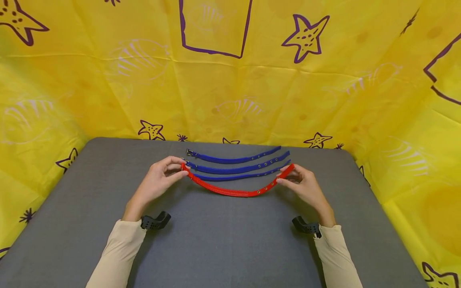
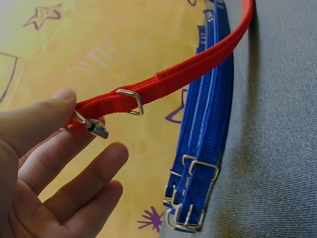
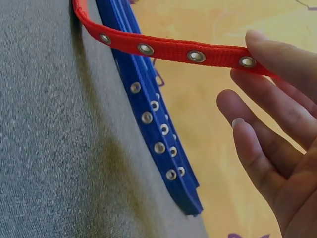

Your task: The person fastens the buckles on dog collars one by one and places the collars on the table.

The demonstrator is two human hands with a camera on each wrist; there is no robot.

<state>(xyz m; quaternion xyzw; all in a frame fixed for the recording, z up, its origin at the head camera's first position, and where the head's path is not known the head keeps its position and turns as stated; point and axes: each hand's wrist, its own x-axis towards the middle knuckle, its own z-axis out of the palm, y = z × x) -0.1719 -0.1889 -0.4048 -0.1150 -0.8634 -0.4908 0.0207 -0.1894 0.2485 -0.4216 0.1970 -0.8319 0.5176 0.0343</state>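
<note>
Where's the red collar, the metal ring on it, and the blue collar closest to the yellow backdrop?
Red collar [image 1: 230, 192]: head view, on the middle of the sagging strap.
Metal ring [image 2: 139, 103]: left wrist view, on its right side bar.
Blue collar [image 1: 230, 161]: head view, on the mid-strap.

Three blue straps [image 1: 230, 171] lie on the grey table [image 1: 230, 240]

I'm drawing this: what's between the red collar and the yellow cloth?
Three blue collars lie on the gray table between the red collar and the cloth, in the head view.
</note>
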